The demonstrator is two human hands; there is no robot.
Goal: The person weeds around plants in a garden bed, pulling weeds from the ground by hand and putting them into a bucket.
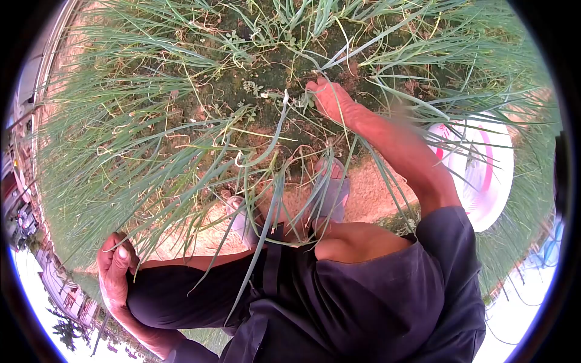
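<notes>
Long green onion-like plants (181, 151) grow in rows from brown soil (242, 78). My right hand (330, 100) reaches down to the soil at the upper middle, its fingers closed low among small weeds and stems; what they hold, if anything, is too small to make out. My left hand (118, 257) is beside my left knee at the lower left, with its fingers curled and thumb pressed against them near some leaf tips. Whether anything is between those fingers cannot be made out. Small leafy weeds (251, 88) stand left of my right hand.
A white and pink bag or container (484, 169) lies among the plants to the right of my right arm. My feet, in grey footwear (330, 193), are on bare sandy ground (369, 187) below the plants. Buildings and a path edge show at the far left.
</notes>
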